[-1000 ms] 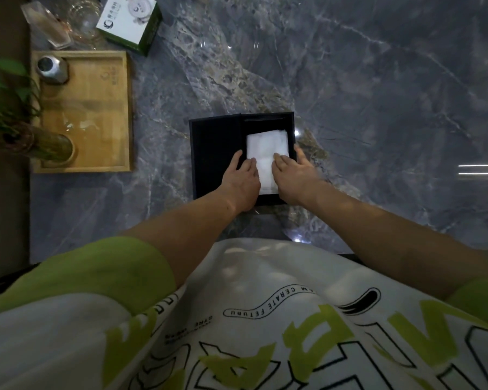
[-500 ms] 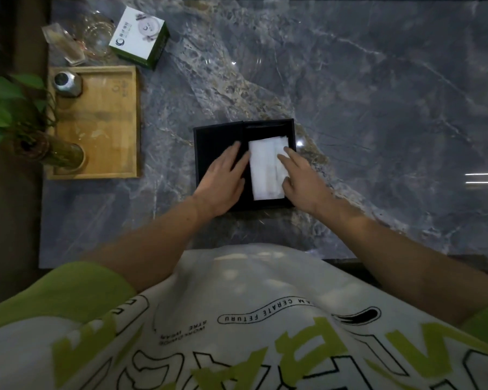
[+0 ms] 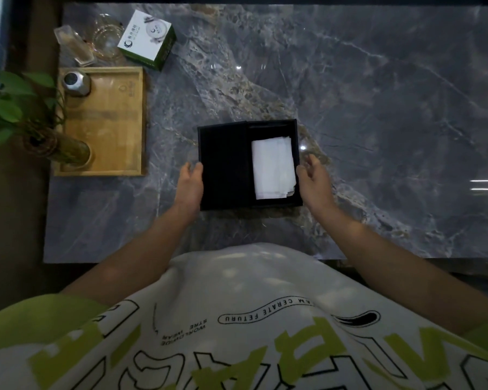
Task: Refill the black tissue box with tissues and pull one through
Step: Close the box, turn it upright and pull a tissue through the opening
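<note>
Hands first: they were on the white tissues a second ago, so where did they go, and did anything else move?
Both hands came off the tissues and moved apart: the left hand went to the left side of the black tissue box, the right hand to its right side. The tissues stayed in the box's right half, and the box stayed open on the table.

Surface (image 3: 378, 108) right of and beyond black tissue box (image 3: 223, 164) is bare; wooden tray (image 3: 116, 122), plant (image 3: 9, 108), carton (image 3: 147, 38) crowd the left.
</note>
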`<action>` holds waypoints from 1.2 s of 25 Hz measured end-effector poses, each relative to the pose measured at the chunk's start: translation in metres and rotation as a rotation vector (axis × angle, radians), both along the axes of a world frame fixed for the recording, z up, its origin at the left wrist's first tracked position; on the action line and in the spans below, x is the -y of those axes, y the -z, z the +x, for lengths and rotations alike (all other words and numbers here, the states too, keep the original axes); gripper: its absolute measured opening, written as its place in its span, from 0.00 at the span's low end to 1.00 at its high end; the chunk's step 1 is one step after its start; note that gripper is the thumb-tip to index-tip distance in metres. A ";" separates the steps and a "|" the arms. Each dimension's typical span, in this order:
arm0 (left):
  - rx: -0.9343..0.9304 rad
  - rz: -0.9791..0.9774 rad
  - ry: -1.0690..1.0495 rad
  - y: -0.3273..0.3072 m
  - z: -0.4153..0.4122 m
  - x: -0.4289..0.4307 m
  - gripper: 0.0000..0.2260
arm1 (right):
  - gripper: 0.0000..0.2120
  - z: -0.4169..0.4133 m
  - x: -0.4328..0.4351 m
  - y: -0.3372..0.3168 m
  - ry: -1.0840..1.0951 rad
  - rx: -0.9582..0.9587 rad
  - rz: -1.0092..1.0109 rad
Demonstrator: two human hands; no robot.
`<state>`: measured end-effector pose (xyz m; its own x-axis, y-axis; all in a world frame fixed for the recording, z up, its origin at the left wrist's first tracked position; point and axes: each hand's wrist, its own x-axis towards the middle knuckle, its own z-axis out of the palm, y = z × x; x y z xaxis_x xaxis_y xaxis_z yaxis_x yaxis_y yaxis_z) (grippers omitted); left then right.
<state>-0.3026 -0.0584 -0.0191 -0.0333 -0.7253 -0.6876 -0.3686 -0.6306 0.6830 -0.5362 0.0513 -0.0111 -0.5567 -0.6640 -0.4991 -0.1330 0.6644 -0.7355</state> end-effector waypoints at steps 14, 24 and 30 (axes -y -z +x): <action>-0.517 0.185 -0.086 -0.019 0.000 -0.001 0.02 | 0.26 -0.006 -0.006 -0.002 0.319 0.496 0.013; -0.449 0.331 -0.030 0.000 -0.043 -0.015 0.10 | 0.34 -0.016 -0.006 -0.007 0.366 0.739 -0.014; -0.346 0.324 0.058 0.011 -0.058 -0.024 0.35 | 0.39 -0.022 -0.009 -0.008 0.363 0.832 -0.033</action>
